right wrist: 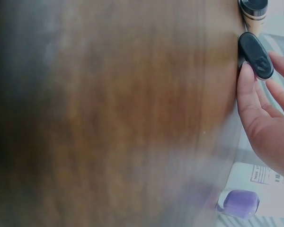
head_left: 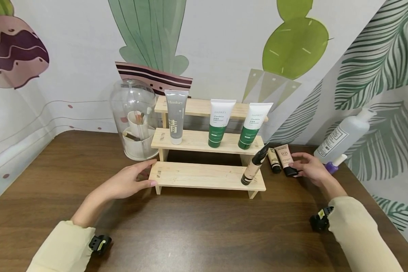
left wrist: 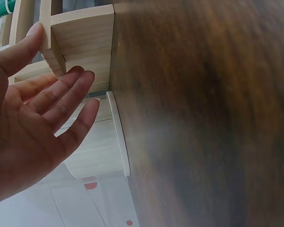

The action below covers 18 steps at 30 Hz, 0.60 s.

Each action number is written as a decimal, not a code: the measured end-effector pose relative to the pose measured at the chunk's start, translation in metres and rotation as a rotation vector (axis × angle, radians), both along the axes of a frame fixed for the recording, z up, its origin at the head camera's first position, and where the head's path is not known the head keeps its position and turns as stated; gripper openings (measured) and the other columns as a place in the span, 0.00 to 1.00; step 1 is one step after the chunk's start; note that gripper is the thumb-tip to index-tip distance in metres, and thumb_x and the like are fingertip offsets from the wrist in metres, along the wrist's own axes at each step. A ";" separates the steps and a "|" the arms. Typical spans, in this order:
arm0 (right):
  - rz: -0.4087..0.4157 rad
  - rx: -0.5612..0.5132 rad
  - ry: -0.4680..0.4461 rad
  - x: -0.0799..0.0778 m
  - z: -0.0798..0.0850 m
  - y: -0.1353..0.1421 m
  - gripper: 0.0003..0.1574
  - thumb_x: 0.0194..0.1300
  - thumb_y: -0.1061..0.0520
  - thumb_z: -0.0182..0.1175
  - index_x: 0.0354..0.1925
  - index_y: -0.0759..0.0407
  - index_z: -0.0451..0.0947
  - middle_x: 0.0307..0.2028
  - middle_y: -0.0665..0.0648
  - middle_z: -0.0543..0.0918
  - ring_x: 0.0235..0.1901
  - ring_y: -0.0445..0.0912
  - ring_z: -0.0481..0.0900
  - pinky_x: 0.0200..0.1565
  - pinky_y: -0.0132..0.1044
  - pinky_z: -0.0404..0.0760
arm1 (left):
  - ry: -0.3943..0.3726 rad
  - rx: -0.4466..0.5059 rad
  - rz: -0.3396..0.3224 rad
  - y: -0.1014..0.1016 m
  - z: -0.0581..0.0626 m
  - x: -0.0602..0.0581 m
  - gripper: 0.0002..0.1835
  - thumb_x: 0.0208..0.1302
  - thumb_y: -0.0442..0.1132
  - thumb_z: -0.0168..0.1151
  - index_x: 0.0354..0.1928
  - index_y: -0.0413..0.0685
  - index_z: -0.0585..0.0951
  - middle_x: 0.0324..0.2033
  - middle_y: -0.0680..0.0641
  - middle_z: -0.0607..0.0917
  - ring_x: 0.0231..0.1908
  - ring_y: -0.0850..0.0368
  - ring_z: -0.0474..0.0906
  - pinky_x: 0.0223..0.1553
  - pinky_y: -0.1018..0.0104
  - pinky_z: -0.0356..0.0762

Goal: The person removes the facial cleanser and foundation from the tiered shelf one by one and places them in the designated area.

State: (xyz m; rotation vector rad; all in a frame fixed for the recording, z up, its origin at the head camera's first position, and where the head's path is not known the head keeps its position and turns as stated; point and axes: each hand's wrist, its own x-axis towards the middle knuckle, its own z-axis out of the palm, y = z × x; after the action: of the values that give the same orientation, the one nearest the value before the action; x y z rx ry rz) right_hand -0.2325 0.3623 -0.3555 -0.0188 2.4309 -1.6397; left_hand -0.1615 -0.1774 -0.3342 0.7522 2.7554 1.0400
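Left wrist view, seen sideways: the left hand lay palm toward the camera at the end of a pale wooden rack, its thumb tip against a board's edge and its other fingers extended, slightly bent. Just beyond the fingertips, a pale, round-sided container stood on the dark brown tabletop. A white backdrop bore red spots and thin lines

Room is running along the surface before the wooden rack; a large bottle is blocking the rear right.
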 end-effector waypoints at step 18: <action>0.042 0.056 0.036 0.002 0.001 -0.002 0.35 0.63 0.65 0.55 0.60 0.81 0.50 0.42 0.59 0.71 0.34 0.34 0.75 0.35 0.33 0.79 | 0.018 0.009 -0.008 0.000 0.001 0.001 0.35 0.60 0.44 0.61 0.61 0.28 0.62 0.51 0.33 0.75 0.47 0.44 0.76 0.48 0.49 0.72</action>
State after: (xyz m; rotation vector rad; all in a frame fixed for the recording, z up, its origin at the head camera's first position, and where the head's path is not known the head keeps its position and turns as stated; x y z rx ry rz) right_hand -0.2304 0.3603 -0.3546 -0.0912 2.4845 -1.5670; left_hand -0.1605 -0.1775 -0.3334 0.7760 2.7620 1.0508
